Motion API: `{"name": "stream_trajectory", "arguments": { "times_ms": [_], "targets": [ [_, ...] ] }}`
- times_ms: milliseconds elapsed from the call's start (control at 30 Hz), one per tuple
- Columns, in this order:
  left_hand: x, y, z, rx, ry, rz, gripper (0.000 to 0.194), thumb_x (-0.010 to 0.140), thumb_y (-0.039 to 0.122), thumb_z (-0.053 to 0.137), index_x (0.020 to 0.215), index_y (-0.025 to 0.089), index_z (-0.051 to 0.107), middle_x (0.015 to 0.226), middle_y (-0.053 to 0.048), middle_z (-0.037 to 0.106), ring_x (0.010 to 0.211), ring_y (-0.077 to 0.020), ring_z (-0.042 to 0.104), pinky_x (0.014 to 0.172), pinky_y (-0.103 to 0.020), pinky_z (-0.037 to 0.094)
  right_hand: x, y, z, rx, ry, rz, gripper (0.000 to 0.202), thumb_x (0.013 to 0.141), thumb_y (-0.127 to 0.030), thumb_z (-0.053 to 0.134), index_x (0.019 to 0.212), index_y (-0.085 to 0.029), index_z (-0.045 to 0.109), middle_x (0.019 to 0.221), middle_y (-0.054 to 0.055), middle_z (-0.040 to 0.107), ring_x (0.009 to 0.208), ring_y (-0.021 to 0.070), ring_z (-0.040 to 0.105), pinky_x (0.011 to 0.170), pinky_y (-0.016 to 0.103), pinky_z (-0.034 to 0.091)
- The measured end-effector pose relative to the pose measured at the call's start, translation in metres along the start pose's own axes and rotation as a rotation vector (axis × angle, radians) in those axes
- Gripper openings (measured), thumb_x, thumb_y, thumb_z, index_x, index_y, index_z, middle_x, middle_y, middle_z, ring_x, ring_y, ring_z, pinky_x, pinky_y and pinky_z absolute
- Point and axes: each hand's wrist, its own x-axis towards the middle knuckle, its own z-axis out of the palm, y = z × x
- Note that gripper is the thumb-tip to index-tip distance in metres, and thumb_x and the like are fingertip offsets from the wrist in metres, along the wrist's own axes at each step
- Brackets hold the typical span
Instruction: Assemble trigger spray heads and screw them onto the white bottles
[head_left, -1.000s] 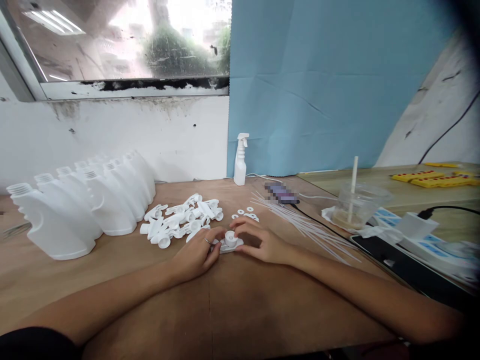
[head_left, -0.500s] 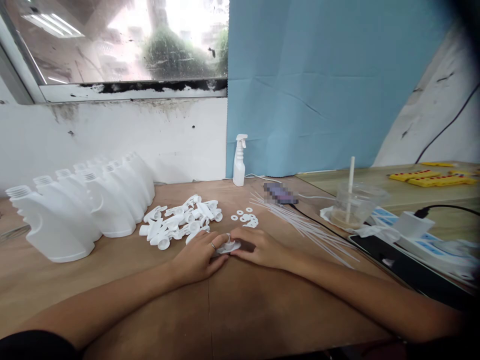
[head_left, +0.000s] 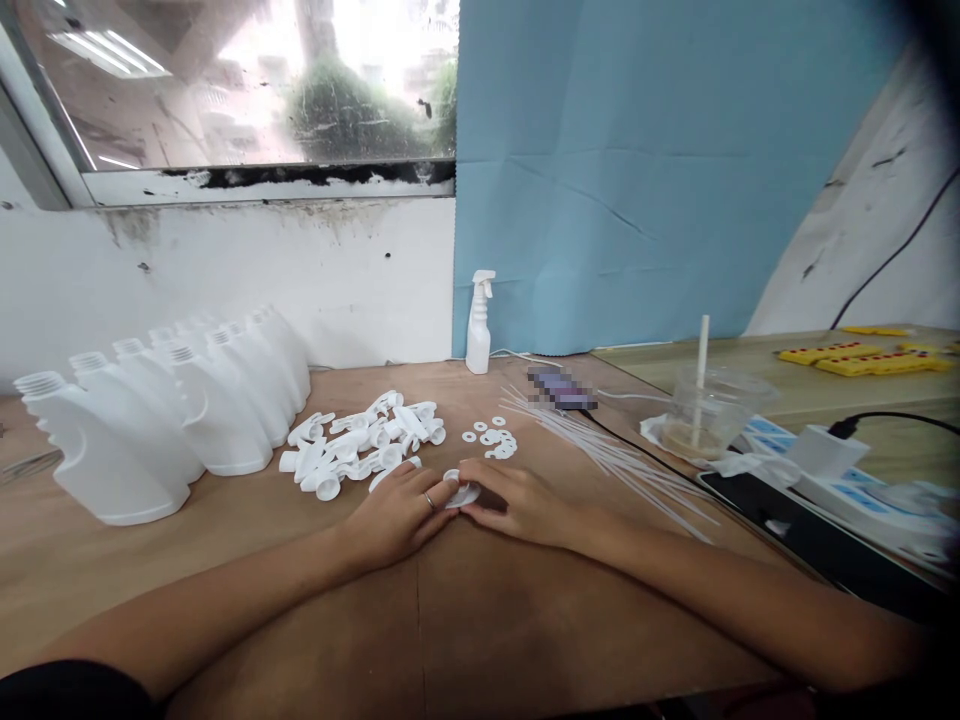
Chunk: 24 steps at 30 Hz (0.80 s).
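Both hands sit together at mid-desk, close in front of you, the fingers of one almost meeting those of the other. Your left hand [head_left: 401, 508], a thin silver-coloured ring [head_left: 430, 500] on one finger, is closed over the left part of a small white plastic piece with a rounded, raised top [head_left: 466, 494]. Your right hand [head_left: 525, 503] has thumb and fingertips clamped at its right side. The piece lies between the two hands, low over the brown desk [head_left: 495, 620]; your fingers cover much of it, so you cannot tell whether its underside touches the surface.

Just beyond your left hand: a loose pile of white plastic spray-trigger heads [head_left: 381, 437], lying at mixed angles. Beyond your fingertips, right of the pile: a scatter of small flat white rings [head_left: 469, 436], some overlapping. Further right: a fanned bundle of thin white plastic tubes [head_left: 600, 440], its near end toward your right forearm.

Far left: white plastic bottles with threaded necks [head_left: 225, 420], upright in close rows. Back of desk, near the wall: one white spray bottle with its trigger head fitted [head_left: 478, 330], upright. Near the tubes' far end lies a phone [head_left: 561, 388], its screen blurred. At right: a clear plastic cup with a pale straw [head_left: 694, 410], beside a white-and-blue power strip [head_left: 780, 437].
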Motion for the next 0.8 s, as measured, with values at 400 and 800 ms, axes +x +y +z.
{"name": "stream_trajectory", "arguments": {
  "times_ms": [400, 800],
  "targets": [
    [0.000, 0.000, 0.001, -0.010, 0.044, 0.018, 0.021, 0.097, 0.029, 0.042, 0.114, 0.017, 0.045, 0.094, -0.007, 0.059, 0.082, -0.0207, 0.052, 0.074, -0.032, 0.041, 0.012, -0.012, -0.014, 0.201, -0.037, 0.022, 0.039, 0.084, -0.016, 0.058, 0.122, -0.020, 0.050, 0.127, 0.011, 0.050, 0.118, 0.0216, 0.048, 0.101, 0.038, 0.039],
    [0.000, 0.003, -0.002, -0.010, -0.033, -0.053, 0.019, 0.093, 0.029, 0.044, 0.110, 0.019, 0.043, 0.097, -0.005, 0.060, 0.080, -0.0206, 0.053, 0.072, -0.032, 0.040, -0.009, 0.093, -0.084, -0.702, -0.204, 0.895, 0.025, 0.082, -0.028, 0.056, 0.093, -0.009, 0.069, 0.091, 0.020, 0.068, 0.088, 0.0321, 0.065, 0.074, 0.036, 0.045]
  ]
}}
